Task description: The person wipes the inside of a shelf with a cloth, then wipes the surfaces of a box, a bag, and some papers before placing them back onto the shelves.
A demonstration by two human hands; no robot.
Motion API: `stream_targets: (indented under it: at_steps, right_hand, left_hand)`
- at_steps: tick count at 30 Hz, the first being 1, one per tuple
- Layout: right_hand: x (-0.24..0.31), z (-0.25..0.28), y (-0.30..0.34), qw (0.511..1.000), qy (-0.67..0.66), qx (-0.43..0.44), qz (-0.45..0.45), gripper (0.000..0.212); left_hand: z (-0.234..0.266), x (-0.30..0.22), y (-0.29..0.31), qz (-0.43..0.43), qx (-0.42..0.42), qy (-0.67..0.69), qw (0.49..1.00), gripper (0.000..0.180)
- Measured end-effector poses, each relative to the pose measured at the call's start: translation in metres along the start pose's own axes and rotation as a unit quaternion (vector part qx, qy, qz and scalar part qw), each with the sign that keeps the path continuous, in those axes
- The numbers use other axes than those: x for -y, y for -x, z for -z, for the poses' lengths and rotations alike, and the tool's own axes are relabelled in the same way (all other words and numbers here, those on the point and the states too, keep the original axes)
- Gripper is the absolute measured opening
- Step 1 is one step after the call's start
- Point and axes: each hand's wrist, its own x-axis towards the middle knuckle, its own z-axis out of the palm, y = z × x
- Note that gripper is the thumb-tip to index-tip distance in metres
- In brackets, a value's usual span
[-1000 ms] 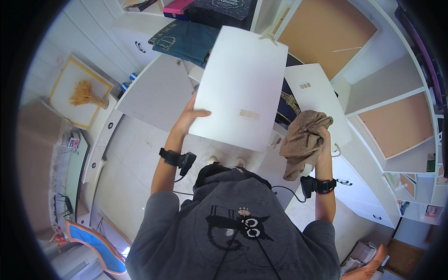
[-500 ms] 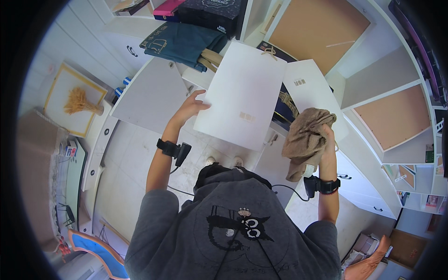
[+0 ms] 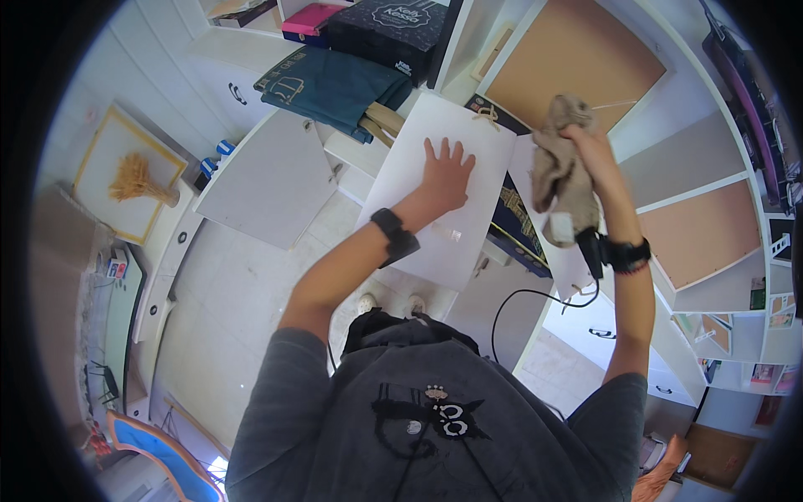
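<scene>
My left hand (image 3: 446, 177) lies flat with fingers spread on a large white panel (image 3: 418, 243), which looks like stiff card. A tied beige cord (image 3: 486, 119) sits at the panel's far edge. In my right hand (image 3: 595, 152) is a bunched brown cloth (image 3: 554, 171) with a pale label, held up over the right side. Beneath the cloth, a second white panel (image 3: 559, 259) is partly covered. Between the two panels shows a dark blue surface (image 3: 514, 219) with a gold tower picture.
A folded dark green bag (image 3: 330, 88) lies beyond the panel, near a black box (image 3: 389, 38) and a pink box (image 3: 311, 23). An open grey cabinet door (image 3: 268, 180) juts out at left. White shelving with brown backs (image 3: 707, 234) stands at right.
My left hand has moved from the panel's left edge onto its face. My right hand has lifted the cloth farther away and up. The white panel has shifted slightly.
</scene>
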Motion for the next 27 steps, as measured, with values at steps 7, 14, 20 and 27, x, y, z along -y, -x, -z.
stream_targets:
  at_steps: [7,14,20,27]
  right_hand:
    - [-0.073,-0.081,-0.078,0.921,0.387,-0.037,-0.033,0.036]
    - [-0.094,-0.102,-0.132,0.890,0.455,-0.024,-0.016,0.028]
    - [-0.103,-0.080,-0.159,0.924,0.375,-0.075,0.006,0.038]
    - [-0.038,0.009,-0.144,0.949,0.297,-0.099,0.045,0.043]
  left_hand:
    - [-0.018,-0.006,-0.022,0.013,0.054,0.045,0.997,0.066]
    - [-0.011,-0.005,-0.015,0.026,0.083,0.046,0.995,0.066]
    - [-0.010,-0.010,-0.015,0.025,0.081,0.046,0.995,0.067]
    - [-0.013,-0.009,-0.017,0.031,0.093,0.033,0.995,0.068]
